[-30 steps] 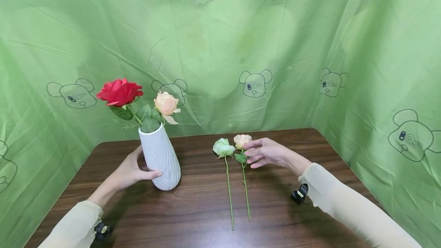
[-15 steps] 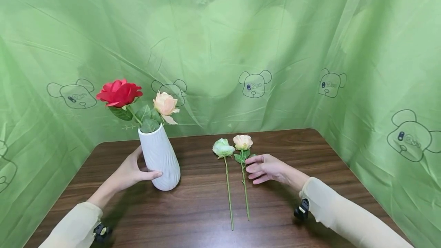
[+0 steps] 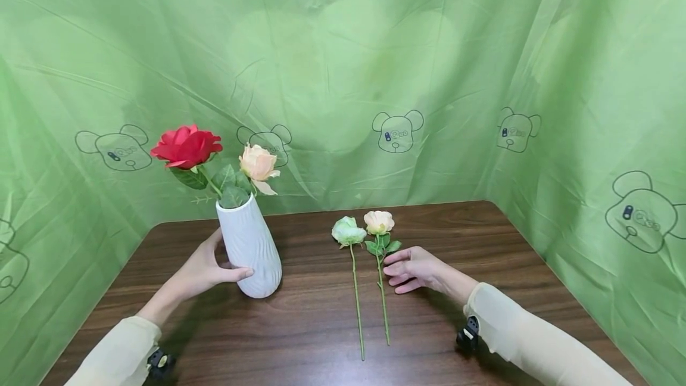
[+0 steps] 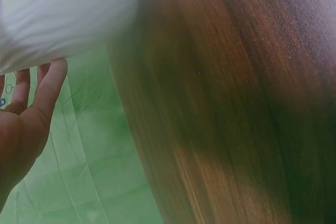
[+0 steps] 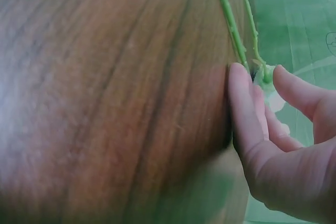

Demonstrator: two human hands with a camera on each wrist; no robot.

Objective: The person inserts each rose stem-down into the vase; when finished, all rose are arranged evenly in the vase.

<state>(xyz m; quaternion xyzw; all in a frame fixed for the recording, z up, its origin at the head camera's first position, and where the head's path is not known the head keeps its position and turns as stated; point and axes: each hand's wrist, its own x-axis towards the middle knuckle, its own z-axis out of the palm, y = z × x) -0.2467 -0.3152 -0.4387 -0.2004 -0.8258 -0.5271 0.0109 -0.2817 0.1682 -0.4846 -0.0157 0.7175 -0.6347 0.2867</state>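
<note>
White ribbed vase point(image 3: 256, 261), at the left of the bench point(image 3: 316, 326): left hand point(image 3: 206, 265) grips its side, thumb across the front, other fingers mostly hidden behind. Contents: one red rose point(image 3: 186, 146); one peach rose point(image 3: 258, 163). Centre, lying on the bench: one pale green rose point(image 3: 349, 232), bloom toward the far edge; just beside it, one cream rose point(image 3: 379, 222), likewise laid. Right hand point(image 3: 420, 270), near the cream rose's stem (contact cannot be told): fingers loosely bent, parted from the thumb, holding nothing.

The left wrist view crops the white vase point(image 4: 68, 17).
</note>
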